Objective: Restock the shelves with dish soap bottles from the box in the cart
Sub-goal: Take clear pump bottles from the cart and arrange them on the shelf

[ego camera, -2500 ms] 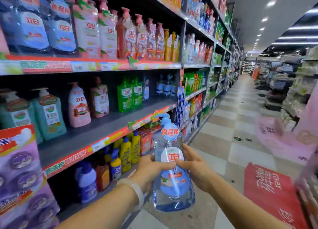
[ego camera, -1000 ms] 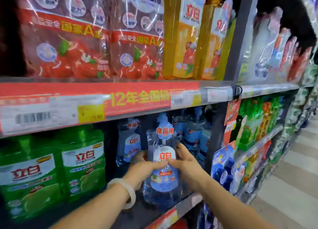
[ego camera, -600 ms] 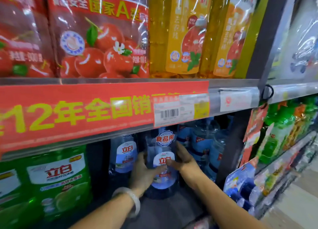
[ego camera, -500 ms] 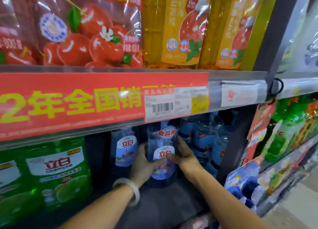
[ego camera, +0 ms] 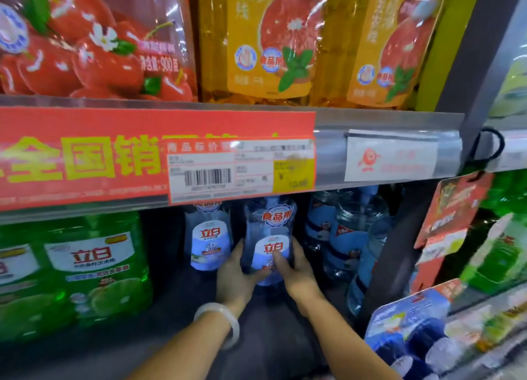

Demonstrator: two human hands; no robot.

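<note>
A clear blue dish soap bottle (ego camera: 269,231) with a white-and-red label stands upright deep on the dark shelf (ego camera: 176,322), under the red price strip. My left hand (ego camera: 235,277), a pale bangle on its wrist, grips the bottle's left side. From the right, my right hand (ego camera: 295,271) clasps it, thumb across the label. A matching bottle (ego camera: 209,244) stands just to its left, and more clear blue bottles (ego camera: 350,237) crowd the right. The box and cart are out of view.
Green dish soap bottles (ego camera: 85,265) fill the shelf's left part. The red price strip (ego camera: 142,157) hangs low over the opening. A dark shelf upright (ego camera: 405,251) stands at the right, with blue hanging packs (ego camera: 413,331) in front. Red and orange refill packs sit above.
Both hands have carried the bottle from the aisle into the shelf and pushed it further back, between the other blue bottles. My head has come closer to the shelf.
</note>
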